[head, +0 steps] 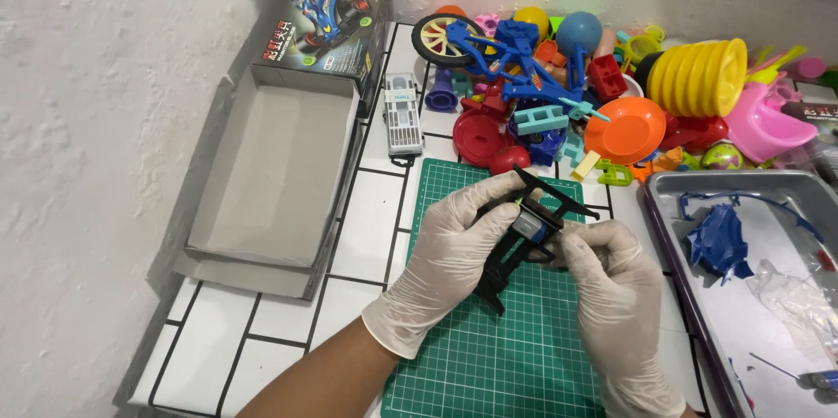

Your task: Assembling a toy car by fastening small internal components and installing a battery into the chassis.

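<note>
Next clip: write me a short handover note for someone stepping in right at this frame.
Left hand and right hand, both gloved, hold one black plastic frame with a blue-grey block in it, above the green cutting mat.
Metal tray on the right holds loose blue parts.
The open cardboard box lies to the left, a toy pile behind.
Done: frame picked up. Left: blue parts are not yet attached.

A green gridded cutting mat (489, 357) is laid on the white tiled tabletop (367, 235). An open grey cardboard box (262, 182) is placed to its left, a metal tray (768, 209) to its right, and a heap of plastic toy parts (594, 78) behind it. A small screwdriver case (402, 113) is set between box and heap.
</note>
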